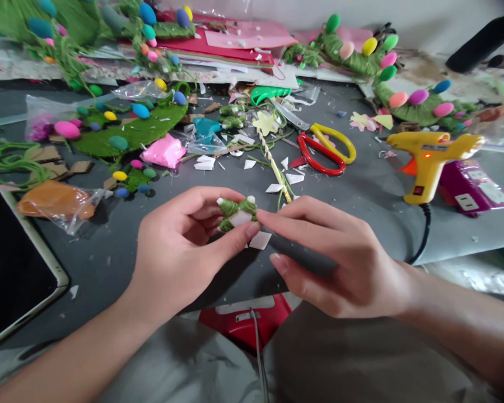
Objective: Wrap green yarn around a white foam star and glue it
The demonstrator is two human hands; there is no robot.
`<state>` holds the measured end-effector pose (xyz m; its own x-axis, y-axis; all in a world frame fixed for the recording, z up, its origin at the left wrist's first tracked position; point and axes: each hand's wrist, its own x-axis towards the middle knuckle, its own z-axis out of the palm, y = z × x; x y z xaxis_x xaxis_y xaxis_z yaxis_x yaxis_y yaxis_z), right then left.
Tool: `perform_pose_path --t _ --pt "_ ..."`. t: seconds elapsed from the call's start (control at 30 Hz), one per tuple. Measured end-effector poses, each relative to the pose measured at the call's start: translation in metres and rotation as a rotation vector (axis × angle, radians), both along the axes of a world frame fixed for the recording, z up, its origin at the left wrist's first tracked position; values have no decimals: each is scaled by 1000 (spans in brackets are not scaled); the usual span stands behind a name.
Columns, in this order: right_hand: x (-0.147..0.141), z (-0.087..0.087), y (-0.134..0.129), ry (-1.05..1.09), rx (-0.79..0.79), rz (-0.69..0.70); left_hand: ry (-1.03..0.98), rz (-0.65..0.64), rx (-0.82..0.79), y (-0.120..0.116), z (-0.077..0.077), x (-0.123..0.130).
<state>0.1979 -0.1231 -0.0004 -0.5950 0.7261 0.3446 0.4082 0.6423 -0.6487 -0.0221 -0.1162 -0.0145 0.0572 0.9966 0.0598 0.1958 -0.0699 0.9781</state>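
Observation:
Between the thumb and fingers of my left hand is a small star-like piece wrapped in green yarn, with white tips and a pale centre. My right hand has its index fingertip against the right side of this piece, while its thumb stays apart below. A white paper scrap lies on the table just under the fingers. Beyond my hands are a striped stick with a pale yellow paper flower and scissors with red and yellow handles.
A yellow glue gun with a lit red light stands at right, its cord running toward the table edge. A tablet lies at left. Green yarn shapes with coloured eggs, clay packets and paper scraps cover the back.

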Motion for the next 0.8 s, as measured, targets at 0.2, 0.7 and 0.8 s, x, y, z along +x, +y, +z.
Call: perform_pose_path --t 0.2,0.7,0.8 --pt "0 2 2 41 -20 3 -2 -23 6 0 1 0" --pt "0 2 5 36 -50 9 1 -20 1 -1 0 -1" --pt "0 2 5 42 -58 11 12 -21 8 0 0 -1"
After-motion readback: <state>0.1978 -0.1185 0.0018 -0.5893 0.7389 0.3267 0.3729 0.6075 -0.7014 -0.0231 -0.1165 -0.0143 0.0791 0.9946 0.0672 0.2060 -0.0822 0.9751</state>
